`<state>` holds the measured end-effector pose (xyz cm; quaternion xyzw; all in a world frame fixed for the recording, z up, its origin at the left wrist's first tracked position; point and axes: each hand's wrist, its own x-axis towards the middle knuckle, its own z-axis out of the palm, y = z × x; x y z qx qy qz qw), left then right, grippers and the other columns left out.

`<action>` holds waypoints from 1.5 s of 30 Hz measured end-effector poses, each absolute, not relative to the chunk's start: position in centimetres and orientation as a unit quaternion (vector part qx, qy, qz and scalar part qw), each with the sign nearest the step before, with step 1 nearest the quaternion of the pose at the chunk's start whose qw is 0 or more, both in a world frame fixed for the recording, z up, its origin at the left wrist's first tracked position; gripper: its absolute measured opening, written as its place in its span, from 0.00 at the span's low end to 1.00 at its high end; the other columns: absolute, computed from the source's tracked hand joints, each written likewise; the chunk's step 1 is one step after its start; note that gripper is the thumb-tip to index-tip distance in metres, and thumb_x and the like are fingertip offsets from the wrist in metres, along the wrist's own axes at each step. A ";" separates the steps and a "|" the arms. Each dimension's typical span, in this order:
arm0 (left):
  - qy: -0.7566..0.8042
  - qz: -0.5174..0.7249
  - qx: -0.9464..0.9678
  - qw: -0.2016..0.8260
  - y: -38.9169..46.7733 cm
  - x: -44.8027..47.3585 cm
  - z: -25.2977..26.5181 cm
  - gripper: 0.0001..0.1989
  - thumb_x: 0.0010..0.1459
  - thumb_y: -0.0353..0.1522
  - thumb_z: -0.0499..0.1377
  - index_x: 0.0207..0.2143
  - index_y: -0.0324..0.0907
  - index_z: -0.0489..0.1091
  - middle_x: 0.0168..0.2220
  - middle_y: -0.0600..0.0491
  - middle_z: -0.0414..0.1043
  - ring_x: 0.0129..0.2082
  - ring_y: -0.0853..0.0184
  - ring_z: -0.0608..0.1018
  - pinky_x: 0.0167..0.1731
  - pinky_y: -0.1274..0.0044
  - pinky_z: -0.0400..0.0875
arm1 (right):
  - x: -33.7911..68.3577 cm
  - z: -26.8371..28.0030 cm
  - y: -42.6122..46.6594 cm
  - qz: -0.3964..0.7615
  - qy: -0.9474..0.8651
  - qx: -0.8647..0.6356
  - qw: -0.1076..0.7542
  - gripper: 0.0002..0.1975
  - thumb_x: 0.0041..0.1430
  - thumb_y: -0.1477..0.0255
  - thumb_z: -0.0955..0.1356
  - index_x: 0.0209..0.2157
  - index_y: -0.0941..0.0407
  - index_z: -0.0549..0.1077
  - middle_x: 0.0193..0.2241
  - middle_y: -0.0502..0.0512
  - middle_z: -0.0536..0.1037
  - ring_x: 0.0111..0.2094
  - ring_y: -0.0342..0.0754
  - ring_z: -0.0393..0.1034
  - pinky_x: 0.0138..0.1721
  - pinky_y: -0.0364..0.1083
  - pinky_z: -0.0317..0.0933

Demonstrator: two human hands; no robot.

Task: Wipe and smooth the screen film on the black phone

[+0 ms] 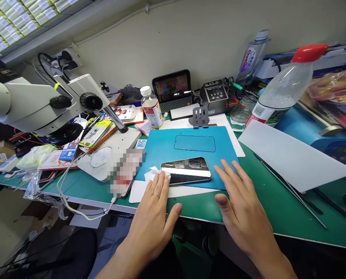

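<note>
The white-capped small bottle (152,110) stood behind my blue mat (161,145), its label hiding most of what it held. To the right were a clear bottle (250,58), a glass jar (243,111) and a red-topped bottle (289,87) (what was in these I could not tell).

The phone (187,170) lay flat on the mat's near part, glossy side up. Its long axis ran left to right, roughly along the bench's front edge, the right end slightly farther from me; which end was its top, I could not tell.

My left hand (151,215) was flat, fingers extended over a white tissue (150,175) at the phone's left end, thumb apart. My right hand (242,211) held nothing, fingers spread just beside the phone's right end.
</note>
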<state>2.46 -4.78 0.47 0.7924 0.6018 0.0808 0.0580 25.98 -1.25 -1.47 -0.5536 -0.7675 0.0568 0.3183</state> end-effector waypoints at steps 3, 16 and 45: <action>0.604 0.078 0.790 0.076 -3.5 2.5 0.8 0.34 0.72 0.45 0.43 0.71 0.32 0.44 0.72 0.37 0.42 0.72 0.54 0.46 0.67 0.57 0.53 | 25.9 -1.5 -1.2 0.046 -0.770 -0.555 0.312 0.38 0.68 0.48 0.49 0.66 0.57 0.61 0.68 0.59 0.61 0.71 0.61 0.46 0.63 0.65 0.58; 0.594 0.078 0.800 0.048 -5.3 2.1 0.3 0.35 0.72 0.44 0.46 0.72 0.36 0.39 0.73 0.42 0.38 0.72 0.55 0.44 0.67 0.58 0.55 | 26.0 -1.7 -0.9 0.021 -0.778 -0.552 0.299 0.37 0.68 0.48 0.49 0.67 0.55 0.59 0.68 0.58 0.61 0.70 0.62 0.48 0.60 0.65 0.61; 0.582 0.097 0.807 -0.004 -3.3 5.5 -0.2 0.34 0.71 0.43 0.47 0.70 0.28 0.47 0.72 0.36 0.43 0.72 0.52 0.48 0.67 0.58 0.56 | 25.8 -1.4 -1.1 0.023 -0.778 -0.560 0.284 0.38 0.68 0.48 0.50 0.67 0.58 0.60 0.69 0.59 0.60 0.70 0.61 0.47 0.62 0.63 0.59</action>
